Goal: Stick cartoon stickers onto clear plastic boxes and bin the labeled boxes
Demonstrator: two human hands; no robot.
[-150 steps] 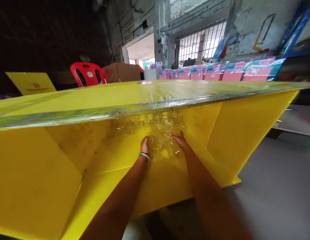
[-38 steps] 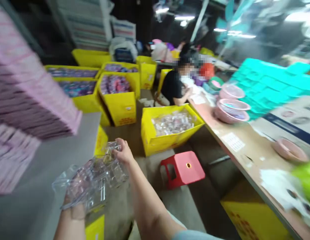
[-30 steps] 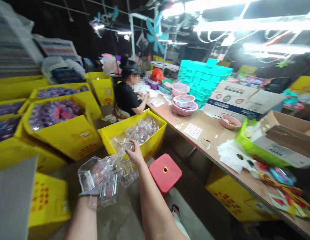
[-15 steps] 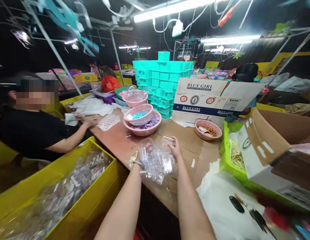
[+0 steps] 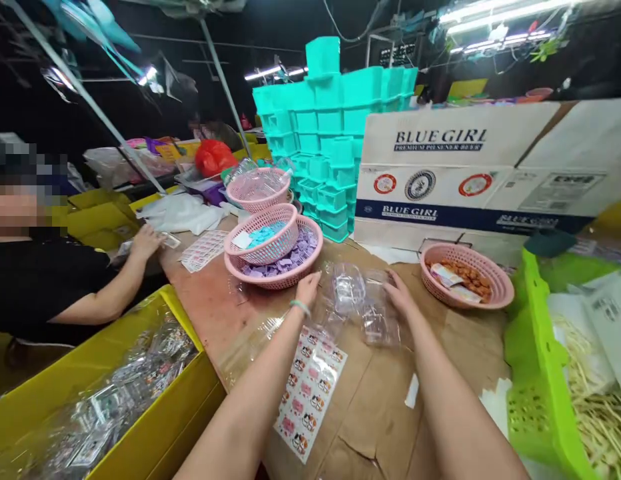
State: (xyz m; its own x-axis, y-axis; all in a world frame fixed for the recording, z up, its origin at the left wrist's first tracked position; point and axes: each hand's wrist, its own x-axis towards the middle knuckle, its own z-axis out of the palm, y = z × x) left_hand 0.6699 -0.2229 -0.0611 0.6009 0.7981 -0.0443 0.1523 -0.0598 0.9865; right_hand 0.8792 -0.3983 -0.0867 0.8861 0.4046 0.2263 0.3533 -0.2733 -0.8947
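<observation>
Sticker sheet [image 5: 310, 393]: right under your forearms, flat on the table [image 5: 375, 427], its top end tucked beneath the plastic.
Your left hand [image 5: 307, 291]: fingers loose and spread, resting against the left edge of the clear packs [image 5: 360, 303]; the grip looks relaxed, more steadying than clamping.
Your right hand [image 5: 399, 295]: open too, fingers laid on the right side of the same bundle.
Clear packs: down on the table between your hands. Half a second ago you carried them in the air; now they lie on the brown surface, so the carry from the yellow box looks finished.
Left of you: a yellow bin [image 5: 115, 407] full of wrapped pieces, and a seated person whose hand [image 5: 146, 241] rests on the table edge.
Just beyond your hands: stacked pink baskets [image 5: 275, 253] with purple and blue bits; to the right a smaller pink basket [image 5: 467, 277] of brownish pieces.
Right edge: a green crate [image 5: 535, 373].
Far side: a printed carton [image 5: 470, 173] and a wall of teal boxes [image 5: 335, 133].
</observation>
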